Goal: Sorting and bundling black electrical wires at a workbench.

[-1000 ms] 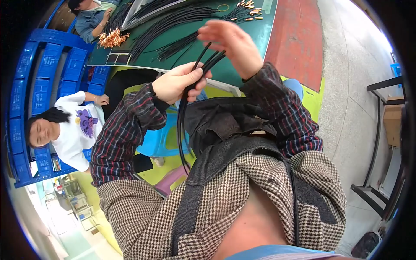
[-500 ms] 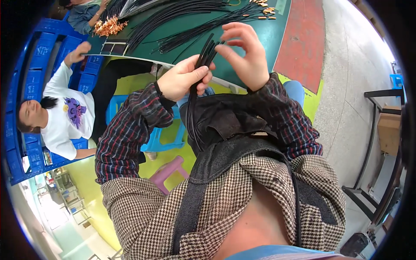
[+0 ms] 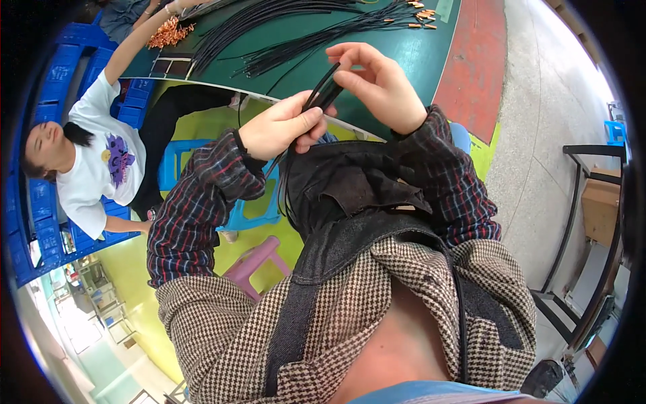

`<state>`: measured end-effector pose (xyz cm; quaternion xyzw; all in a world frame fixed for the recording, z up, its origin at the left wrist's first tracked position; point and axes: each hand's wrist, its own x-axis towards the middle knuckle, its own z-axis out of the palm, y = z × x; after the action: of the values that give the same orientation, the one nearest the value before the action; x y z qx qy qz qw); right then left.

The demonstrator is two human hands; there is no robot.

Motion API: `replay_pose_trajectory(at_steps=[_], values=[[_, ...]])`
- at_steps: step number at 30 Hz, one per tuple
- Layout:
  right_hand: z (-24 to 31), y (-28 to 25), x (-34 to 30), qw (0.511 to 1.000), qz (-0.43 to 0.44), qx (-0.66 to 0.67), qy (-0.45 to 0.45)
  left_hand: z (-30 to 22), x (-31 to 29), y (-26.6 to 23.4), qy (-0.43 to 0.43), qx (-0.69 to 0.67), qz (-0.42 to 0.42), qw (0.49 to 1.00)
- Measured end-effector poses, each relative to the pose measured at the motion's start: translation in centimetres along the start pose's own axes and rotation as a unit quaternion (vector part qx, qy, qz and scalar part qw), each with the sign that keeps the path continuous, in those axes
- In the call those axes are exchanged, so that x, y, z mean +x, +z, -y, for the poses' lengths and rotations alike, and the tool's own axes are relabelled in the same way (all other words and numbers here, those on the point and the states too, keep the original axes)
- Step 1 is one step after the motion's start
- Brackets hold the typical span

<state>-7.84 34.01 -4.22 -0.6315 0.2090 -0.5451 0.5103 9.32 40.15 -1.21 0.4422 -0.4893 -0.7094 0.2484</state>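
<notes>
1. Starting at the centre, we find a bundle of black cables point(image 3: 328, 93) in the left hand point(image 3: 279, 128), upper ends slanting up and right, tails hanging below.
2. That hand closes around the bundle, its thumb pressed on top.
3. The right hand point(image 3: 381, 86) curves beside the upper ends, fingers bent; we cannot tell whether it pinches a cable.
4. Beyond, on a green table point(image 3: 397, 57), lie more black cables point(image 3: 309, 42), some with copper-coloured tips point(image 3: 421, 25).
5. At left, we notice a person point(image 3: 94, 151) in a white shirt point(image 3: 82, 183) with a purple printed figure point(image 3: 120, 160), near blue crates point(image 3: 57, 71) bearing white writing too small for us to read.
</notes>
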Motion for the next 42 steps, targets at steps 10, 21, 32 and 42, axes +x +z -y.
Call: replay_pose_trajectory(at_steps=[10,21,32,42], values=[[-3.8,-0.5,3.6,0.981,0.168,-0.092,-0.015,2.2,-1.3,-2.2,-0.086,-0.062,-0.002,0.994],[-7.6,-3.8,12.8,0.802,0.208,-0.537,-0.156,3.7,-3.0,-4.4,-0.029,0.011,-0.119,0.992],[-1.9,-3.7,21.0,0.8,-0.009,-0.54,-0.261,3.8,-2.3,-4.5,0.029,0.025,-0.173,0.984],[0.1,-1.5,14.8,0.85,0.198,0.342,0.349,-3.5,0.2,-5.0,0.142,-0.05,-0.239,0.959]])
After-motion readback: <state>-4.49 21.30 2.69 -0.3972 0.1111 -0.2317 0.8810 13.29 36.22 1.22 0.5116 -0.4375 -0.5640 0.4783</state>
